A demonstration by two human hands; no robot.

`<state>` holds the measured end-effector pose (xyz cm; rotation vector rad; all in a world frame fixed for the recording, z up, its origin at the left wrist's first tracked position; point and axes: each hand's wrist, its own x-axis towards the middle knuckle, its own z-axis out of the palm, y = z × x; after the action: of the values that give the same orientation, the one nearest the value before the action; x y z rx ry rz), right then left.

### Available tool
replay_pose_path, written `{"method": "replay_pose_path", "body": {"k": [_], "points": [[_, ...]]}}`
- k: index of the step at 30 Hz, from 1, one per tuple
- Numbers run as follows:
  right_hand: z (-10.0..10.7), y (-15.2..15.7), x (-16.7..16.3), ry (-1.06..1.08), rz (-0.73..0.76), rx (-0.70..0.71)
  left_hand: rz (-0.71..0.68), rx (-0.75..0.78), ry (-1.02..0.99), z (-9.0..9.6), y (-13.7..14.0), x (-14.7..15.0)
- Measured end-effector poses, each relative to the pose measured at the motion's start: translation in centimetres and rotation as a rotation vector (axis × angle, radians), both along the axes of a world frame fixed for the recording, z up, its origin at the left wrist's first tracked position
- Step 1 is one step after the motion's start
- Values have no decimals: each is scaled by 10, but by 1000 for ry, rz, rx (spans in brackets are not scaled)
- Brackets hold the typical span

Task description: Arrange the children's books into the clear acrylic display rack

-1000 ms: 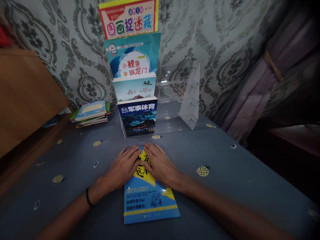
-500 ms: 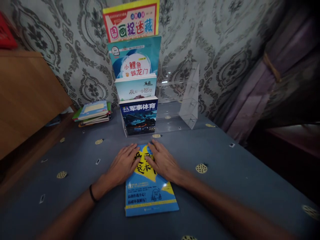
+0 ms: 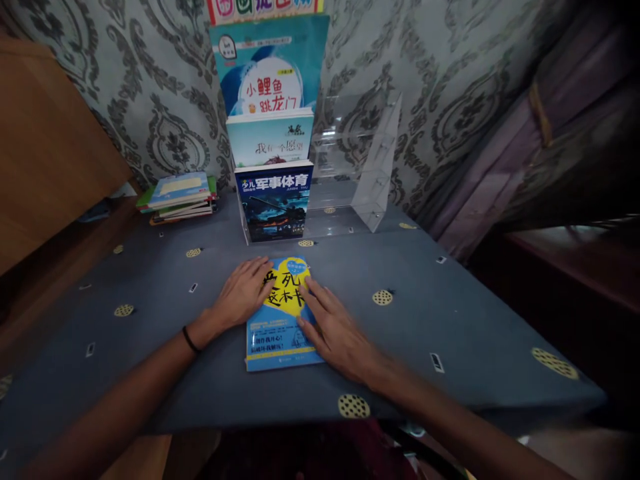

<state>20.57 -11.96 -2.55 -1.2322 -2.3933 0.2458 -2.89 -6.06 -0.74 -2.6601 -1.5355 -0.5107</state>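
A blue and yellow book (image 3: 273,317) with large black Chinese lettering lies flat on the cloth-covered table. My left hand (image 3: 244,291) rests over its upper left edge, fingers stretched out. At the book's right side lies my right hand (image 3: 339,331), fingers extended and apart, covering part of that edge. Behind the book stands a clear acrylic rack (image 3: 377,177). In its left column are a dark blue military book (image 3: 275,207), a pale book (image 3: 270,143), a teal book (image 3: 273,50) and, at the top, a partly cut-off pink and yellow book (image 3: 267,10).
A small stack of books (image 3: 180,193) sits at the back left, near a wooden cabinet (image 3: 60,140). Patterned wall covering (image 3: 170,100) rises behind the rack, and a tied purple curtain (image 3: 500,160) hangs at the right. The table's front edge shows below my hands.
The view has tilted down, bringing the table's front edge into sight. My right hand has shifted from the book's upper part toward its right edge, uncovering more lettering. My left hand stays on the left side.
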Motion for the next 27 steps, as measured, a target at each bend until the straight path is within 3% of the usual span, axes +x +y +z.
{"method": "replay_pose_path", "body": {"k": [5, 8, 13, 16, 19, 22, 27], "points": [[-2, -40, 10, -15, 64, 71, 7, -20, 17, -1, 1, -1], [-2, -45, 18, -29, 122, 94, 0, -15, 31, 2, -1, 0], [10, -18, 36, -87, 90, 109, 113, -11, 197, 24, -13, -2], [19, 5, 48, -123, -18, 129, 249, -66, 327, 38, -30, -9], [22, 23, 50, -110, -137, 139, 252, -111, 355, 44, -49, -14], [22, 27, 35, -48, -153, 147, 207, -95, 331, 46, -61, -11], [27, 18, -23, -24, 81, 103, 151, 59, 262, 45, -45, 3]]}}
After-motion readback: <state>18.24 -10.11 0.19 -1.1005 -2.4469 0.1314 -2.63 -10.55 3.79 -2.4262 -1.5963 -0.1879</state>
